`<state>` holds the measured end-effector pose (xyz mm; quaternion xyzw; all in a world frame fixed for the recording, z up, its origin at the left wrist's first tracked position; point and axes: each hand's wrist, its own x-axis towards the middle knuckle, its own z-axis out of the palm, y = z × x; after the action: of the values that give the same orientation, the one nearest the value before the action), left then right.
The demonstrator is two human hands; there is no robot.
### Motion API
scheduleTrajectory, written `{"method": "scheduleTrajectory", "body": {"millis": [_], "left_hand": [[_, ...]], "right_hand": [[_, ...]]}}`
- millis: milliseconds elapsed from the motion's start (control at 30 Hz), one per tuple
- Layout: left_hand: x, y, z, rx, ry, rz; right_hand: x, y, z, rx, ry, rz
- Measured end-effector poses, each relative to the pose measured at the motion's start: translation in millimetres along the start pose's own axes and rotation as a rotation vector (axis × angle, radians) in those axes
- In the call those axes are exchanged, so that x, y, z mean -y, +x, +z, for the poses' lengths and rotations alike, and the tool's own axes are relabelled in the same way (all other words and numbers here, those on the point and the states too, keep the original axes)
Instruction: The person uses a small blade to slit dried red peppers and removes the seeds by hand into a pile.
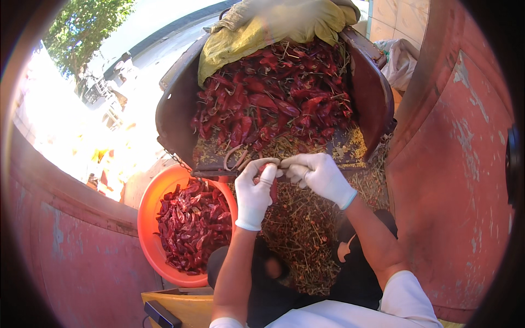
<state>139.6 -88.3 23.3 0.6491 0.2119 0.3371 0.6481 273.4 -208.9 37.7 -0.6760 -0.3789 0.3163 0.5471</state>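
Both my hands wear white gloves and meet at the front edge of a metal cart bed [372, 104] heaped with dried red chili peppers [273, 98]. My left hand [256, 191] is closed around a dried red chili pepper [274, 192], which hangs partly hidden behind the fingers. Its stem end lies between the two hands, where my right hand [320, 174] pinches with thumb and forefinger; the stem itself is mostly covered. Below and left of my left hand stands an orange plastic basin [146, 218] holding many red chili peppers without visible stems [194, 227].
Loose stems [306, 235] cover the ground between my knees. A yellow woven sack [235, 46] drapes over the back of the heap. Worn red metal panels [459, 164] flank both sides. A yellow wooden piece [188, 306] with a dark box-shaped device [162, 314] sits at lower left.
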Motion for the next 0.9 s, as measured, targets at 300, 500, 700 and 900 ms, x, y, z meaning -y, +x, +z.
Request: {"method": "scheduleTrajectory", "body": {"millis": [300,500,700,900], "left_hand": [[-4,1,-10,0.023,-0.206,-0.097],[-6,-1,-10,0.014,-0.103,-0.101],[-10,-3,-5,-0.018,-0.057,-0.056],[-5,-2,-4,-0.029,0.094,0.137]], "right_hand": [[-45,95,-54,-0.73,-1.326,-0.585],[-57,100,-66,-0.787,-1.072,-0.51],[-38,78,-76,-0.906,-0.838,-0.488],[-2,38,-49,-0.63,-0.287,-0.29]]}}
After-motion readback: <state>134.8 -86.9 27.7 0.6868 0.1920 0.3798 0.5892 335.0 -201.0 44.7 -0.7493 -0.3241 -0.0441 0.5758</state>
